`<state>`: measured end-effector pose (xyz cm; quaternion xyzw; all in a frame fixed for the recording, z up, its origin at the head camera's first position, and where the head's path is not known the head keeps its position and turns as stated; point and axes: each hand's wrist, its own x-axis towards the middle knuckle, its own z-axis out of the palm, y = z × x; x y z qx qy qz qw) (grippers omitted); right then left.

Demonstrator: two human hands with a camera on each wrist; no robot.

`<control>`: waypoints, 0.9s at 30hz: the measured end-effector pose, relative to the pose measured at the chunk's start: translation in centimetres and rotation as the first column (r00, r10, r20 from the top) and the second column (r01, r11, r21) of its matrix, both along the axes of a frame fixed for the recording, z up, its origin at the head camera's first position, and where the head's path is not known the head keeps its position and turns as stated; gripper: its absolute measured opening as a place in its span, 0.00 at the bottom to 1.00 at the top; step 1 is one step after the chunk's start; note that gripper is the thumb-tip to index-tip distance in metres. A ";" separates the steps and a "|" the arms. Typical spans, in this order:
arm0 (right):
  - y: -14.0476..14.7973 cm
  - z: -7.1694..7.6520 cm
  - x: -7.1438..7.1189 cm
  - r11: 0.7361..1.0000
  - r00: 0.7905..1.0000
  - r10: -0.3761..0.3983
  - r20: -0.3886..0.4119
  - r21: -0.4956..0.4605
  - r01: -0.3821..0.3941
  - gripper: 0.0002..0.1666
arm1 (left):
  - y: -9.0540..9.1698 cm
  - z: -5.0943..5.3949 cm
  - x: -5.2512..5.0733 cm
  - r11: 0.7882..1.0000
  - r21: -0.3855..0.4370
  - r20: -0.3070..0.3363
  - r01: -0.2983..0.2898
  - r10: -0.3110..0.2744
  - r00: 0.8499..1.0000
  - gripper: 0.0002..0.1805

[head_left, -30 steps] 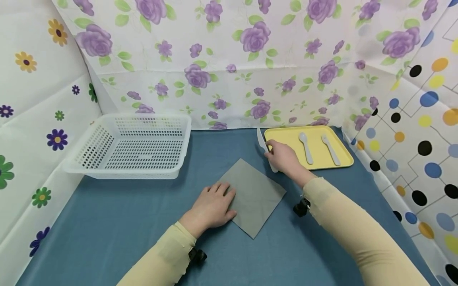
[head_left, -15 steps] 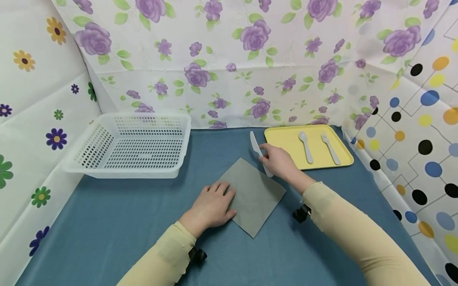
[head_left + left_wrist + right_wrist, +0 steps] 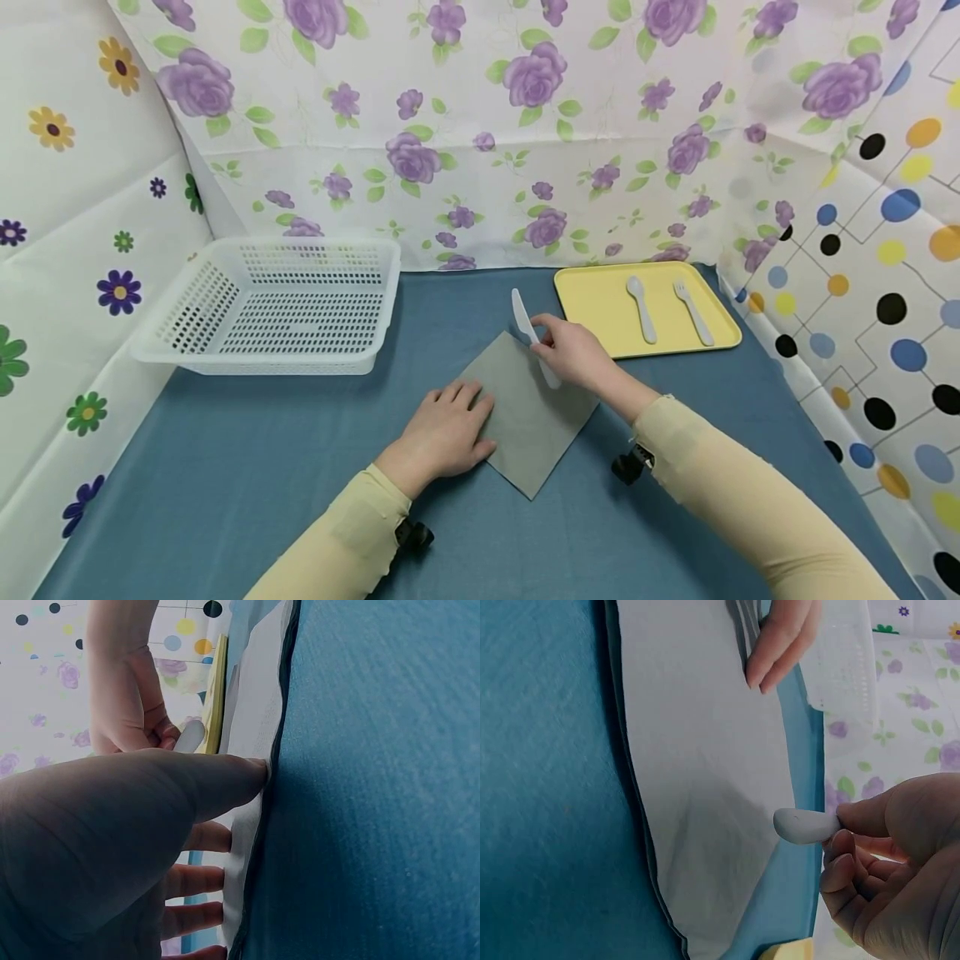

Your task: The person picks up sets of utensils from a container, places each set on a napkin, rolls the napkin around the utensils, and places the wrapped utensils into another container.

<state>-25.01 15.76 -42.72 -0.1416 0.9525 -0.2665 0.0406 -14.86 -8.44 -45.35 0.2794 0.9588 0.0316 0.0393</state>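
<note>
A grey folded napkin (image 3: 525, 425) lies on the blue cloth, one corner turned toward the back. My left hand (image 3: 442, 429) rests on its left side with fingers spread; the left wrist view shows the thumb (image 3: 225, 780) and fingertips on the napkin's edge. Above the napkin's back right part, my right hand (image 3: 573, 350) pinches a light grey plastic knife (image 3: 521, 315) between thumb and fingers, blade pointing back left. In the right wrist view the handle end (image 3: 802, 826) sticks out from the pinch, over the napkin.
At the back right stands a yellow tray (image 3: 596, 308) bearing a grey spoon (image 3: 641, 310) and a grey fork (image 3: 693, 315). A white perforated basket (image 3: 352, 362) sits at the back left. Patterned sheets (image 3: 480, 108) wall in the blue-covered table (image 3: 247, 467).
My right hand has carried the knife from the tray's left edge leftward and nearer, over the napkin. The left hand and the napkin have stayed in place.
</note>
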 end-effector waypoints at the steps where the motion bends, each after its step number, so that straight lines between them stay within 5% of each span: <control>1: -0.1 -0.1 0.1 1.000 1.000 0.002 0.005 -0.003 -0.002 0.27 | 0.0 0.0 0.0 1.000 -0.001 0.002 -0.001 0.001 1.000 0.35; 27: -2.0 -1.2 2.0 0.995 0.988 0.065 0.141 -0.086 -0.053 0.31 | -0.1 0.0 0.1 1.000 0.003 0.019 -0.004 0.004 1.000 0.36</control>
